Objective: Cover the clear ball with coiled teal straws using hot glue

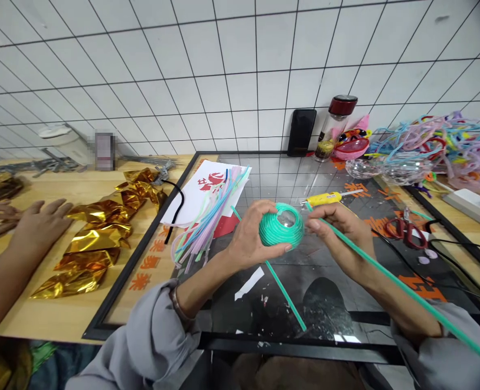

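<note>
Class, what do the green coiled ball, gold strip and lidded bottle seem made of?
Green coiled ball: matt, probably chenille, with soft ridges. Gold strip: glossy metallic foil or film, judging by sharp creases and highlights. Lidded bottle: clear glass or plastic; its contents show through.

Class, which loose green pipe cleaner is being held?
The long green pipe cleaner in the right hand; the green piece beneath the green-wound ball lies on the tabletop.

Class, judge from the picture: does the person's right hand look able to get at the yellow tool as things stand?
Probably yes: the yellow tool lies just beyond the right hand with no barrier visible, though the green strip held there may need putting down first.
</note>
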Action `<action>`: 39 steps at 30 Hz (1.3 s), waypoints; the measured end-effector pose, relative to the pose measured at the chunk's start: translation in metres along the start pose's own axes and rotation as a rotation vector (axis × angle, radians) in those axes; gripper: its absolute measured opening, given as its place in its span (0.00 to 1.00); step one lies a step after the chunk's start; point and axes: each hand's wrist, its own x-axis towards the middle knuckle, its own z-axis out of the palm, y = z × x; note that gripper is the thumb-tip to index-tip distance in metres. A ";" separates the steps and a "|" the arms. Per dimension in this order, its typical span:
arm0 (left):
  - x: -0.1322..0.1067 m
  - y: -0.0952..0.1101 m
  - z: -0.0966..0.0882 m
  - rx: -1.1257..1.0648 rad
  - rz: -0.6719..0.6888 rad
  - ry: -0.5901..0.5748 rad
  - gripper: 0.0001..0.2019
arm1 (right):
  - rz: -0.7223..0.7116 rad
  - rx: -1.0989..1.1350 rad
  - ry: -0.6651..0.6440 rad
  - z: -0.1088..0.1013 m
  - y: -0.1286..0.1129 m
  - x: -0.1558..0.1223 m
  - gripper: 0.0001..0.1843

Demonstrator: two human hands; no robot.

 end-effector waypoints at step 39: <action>-0.001 0.000 -0.003 0.104 -0.002 -0.028 0.25 | -0.300 -0.188 -0.084 0.014 -0.009 0.010 0.12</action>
